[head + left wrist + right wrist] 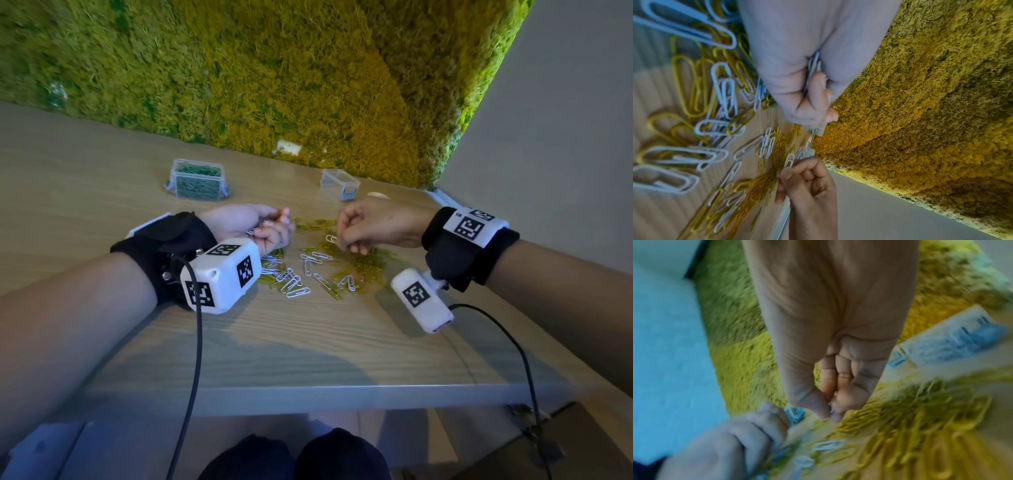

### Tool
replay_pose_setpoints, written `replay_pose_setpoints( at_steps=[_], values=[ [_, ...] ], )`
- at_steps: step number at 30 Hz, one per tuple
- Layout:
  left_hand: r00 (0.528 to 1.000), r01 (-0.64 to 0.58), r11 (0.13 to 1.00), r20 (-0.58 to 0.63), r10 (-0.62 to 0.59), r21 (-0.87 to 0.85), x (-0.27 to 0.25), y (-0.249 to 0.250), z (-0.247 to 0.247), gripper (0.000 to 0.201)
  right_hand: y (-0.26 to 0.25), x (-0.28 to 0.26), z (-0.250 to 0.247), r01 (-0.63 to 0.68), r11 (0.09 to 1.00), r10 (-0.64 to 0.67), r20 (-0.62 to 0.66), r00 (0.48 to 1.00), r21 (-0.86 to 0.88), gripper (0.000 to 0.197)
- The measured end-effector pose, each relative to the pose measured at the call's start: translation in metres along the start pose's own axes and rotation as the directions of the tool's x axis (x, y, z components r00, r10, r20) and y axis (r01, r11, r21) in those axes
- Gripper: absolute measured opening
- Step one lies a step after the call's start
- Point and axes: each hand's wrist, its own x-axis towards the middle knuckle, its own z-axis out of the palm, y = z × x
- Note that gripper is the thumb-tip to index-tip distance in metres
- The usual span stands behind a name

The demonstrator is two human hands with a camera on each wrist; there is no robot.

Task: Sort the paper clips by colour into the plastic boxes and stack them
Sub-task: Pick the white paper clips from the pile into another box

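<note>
White and yellow paper clips lie mixed in a loose heap on the wooden table. My left hand rests at the heap's left edge, fingers curled round a small bunch of white clips. My right hand hovers over the heap and pinches one white clip between thumb and forefinger; the same white clip shows in the left wrist view. A closed clear box of green clips stands at the back left. An empty clear box stands at the back right.
A moss wall rises directly behind the table, and a grey wall closes the right side. The table's front edge runs above my knees. Cables hang from both wrist cameras.
</note>
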Motion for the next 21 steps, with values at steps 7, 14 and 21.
replay_pose_setpoints(
  at_steps=[7, 14, 21],
  values=[
    [1.0, -0.011, 0.999, -0.023, 0.012, 0.036, -0.002, -0.002, 0.003, 0.038, 0.001, 0.006, 0.016, 0.028, 0.952, -0.055, -0.08, 0.995, -0.305, 0.024],
    [1.0, -0.006, 0.999, -0.025, 0.006, 0.033, -0.001, -0.002, 0.002, 0.036, -0.003, 0.012, 0.023, 0.056, 0.898, -0.079, -0.033, 0.996, -0.436, 0.029],
    [1.0, 0.0, 1.0, -0.007, 0.0, 0.009, 0.002, 0.0, 0.0, 0.03, -0.001, 0.009, 0.012, -0.007, 0.977, 0.016, 0.043, 0.999, -0.215, 0.028]
  ],
)
